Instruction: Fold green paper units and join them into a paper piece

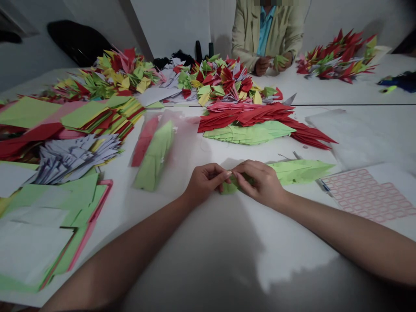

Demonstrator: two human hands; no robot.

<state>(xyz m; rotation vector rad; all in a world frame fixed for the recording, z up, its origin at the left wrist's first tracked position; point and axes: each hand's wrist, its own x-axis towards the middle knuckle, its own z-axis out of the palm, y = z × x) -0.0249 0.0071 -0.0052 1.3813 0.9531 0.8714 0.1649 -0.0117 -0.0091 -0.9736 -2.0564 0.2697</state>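
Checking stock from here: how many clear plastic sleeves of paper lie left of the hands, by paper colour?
Clear plastic sleeve of red paper: 1
Clear plastic sleeve of light green paper: 1
Total: 2

To your right, a sheet of pink labels (367,195) lies on the desk (292,238), and stacks of coloured paper (78,117) fill your left. Ahead sit folded red pieces (247,115), with a co-worker (269,39) in a beige jacket beyond them.

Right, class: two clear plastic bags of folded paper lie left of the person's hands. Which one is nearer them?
The bag of green paper: it lies closer to the left hand than the bag of red paper does.
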